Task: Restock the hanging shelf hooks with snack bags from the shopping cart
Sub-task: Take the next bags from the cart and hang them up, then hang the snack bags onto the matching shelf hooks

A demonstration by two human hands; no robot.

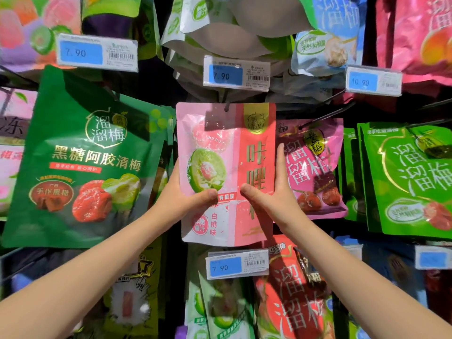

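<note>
Head view: the pink snack bag (225,152) hangs upright in the middle of the display wall, its punched hole at the tip of a dark hook (227,105). The left hand (186,194) and right hand (271,192) clasp its lower half from either side, thumbs pressed on the front, fingers wrapped behind the edges. A dark green bag (80,155) hangs just beside it on the left and a magenta bag (315,167) on the right. Blue price tags sit above (236,73) and below (237,264). Packed bags cover the dark backing all round.
</note>
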